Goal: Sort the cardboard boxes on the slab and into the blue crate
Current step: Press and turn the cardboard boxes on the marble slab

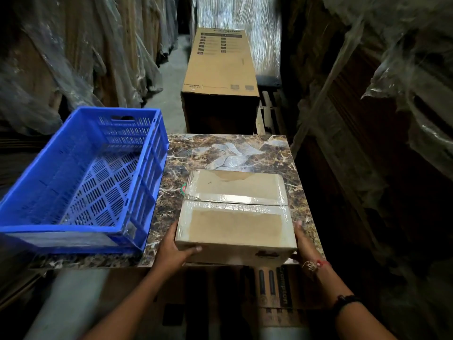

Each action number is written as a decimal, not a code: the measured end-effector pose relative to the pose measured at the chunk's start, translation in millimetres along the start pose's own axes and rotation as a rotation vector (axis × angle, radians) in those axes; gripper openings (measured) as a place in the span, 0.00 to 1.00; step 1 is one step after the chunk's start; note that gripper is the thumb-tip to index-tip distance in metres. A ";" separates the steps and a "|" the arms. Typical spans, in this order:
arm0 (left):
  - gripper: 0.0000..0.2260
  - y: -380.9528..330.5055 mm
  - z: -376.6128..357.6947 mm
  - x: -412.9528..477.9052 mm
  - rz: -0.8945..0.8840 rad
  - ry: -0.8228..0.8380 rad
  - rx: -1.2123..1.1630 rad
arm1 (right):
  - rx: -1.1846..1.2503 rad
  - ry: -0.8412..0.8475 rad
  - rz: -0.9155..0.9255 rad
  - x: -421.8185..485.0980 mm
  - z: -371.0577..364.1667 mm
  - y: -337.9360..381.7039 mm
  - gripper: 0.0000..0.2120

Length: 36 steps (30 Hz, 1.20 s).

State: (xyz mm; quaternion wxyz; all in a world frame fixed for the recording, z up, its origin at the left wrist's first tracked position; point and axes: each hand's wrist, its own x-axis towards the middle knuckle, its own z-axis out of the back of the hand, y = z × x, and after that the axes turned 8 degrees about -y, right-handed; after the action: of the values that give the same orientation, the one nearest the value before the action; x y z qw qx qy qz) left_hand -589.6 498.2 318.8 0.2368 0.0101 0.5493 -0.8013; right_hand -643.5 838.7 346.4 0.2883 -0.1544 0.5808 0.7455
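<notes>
Cardboard near box (235, 227) on marbled worktop (220, 150), long axis left-right; left hand (171, 251) grips left end, right hand (304, 246) grips right end. Directly left sits blue crate (68, 239), left hand nearer it.

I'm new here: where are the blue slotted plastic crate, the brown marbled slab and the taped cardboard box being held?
blue slotted plastic crate (68, 238): head view, near wall.
brown marbled slab (208, 148): head view, bare far part.
held taped cardboard box (235, 224): head view, top face.

The taped near box (235, 227) is laid on the marbled slab (220, 148), seemingly touching the far box (235, 185); the blue crate (66, 239) is set alongside, left.
</notes>
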 end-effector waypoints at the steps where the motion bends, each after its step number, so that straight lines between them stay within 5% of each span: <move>1: 0.47 -5.9 -0.5 1.7 -0.001 -0.014 -0.027 | -0.023 0.010 0.015 -2.7 3.6 4.7 0.31; 6: 0.32 -46.1 -6.9 10.4 0.012 -0.081 -0.214 | -0.096 -0.082 0.236 -23.2 18.1 32.5 0.28; 12: 0.33 -82.5 -5.5 27.5 0.003 -0.136 -0.317 | -0.153 -0.247 0.529 -32.9 20.2 42.0 0.23; 16: 0.45 -86.9 -6.1 42.9 0.039 -0.143 -0.302 | -0.192 -0.417 0.789 -59.0 18.4 75.7 0.21; 19: 0.37 -101.7 -15.9 48.8 0.092 -0.147 -0.244 | -0.217 -0.456 0.915 -74.5 14.7 100.1 0.18; 25: 0.19 -99.3 -40.4 56.9 0.192 -0.164 -0.219 | -0.372 -0.489 0.986 -95.5 -15.4 125.7 0.21; 28: 0.24 -100.7 -41.4 59.2 0.233 -0.059 -0.270 | -0.435 -0.519 0.967 -101.9 -32.0 132.4 0.20; 31: 0.44 -95.5 -36.4 64.6 0.331 0.177 -0.347 | -0.551 -0.562 0.933 -110.0 -58.7 139.9 0.20; 36: 0.31 -149.8 -19.8 45.8 0.214 0.296 -0.418 | -0.768 -0.599 0.880 -110.4 -107.5 155.6 0.22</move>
State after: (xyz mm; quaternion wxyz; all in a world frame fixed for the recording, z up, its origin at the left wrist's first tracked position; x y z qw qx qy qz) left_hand -693.5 541.5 429.5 0.2341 0.1359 0.7271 -0.6308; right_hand -662.8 683.6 499.9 0.0299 0.2201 0.1770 0.9588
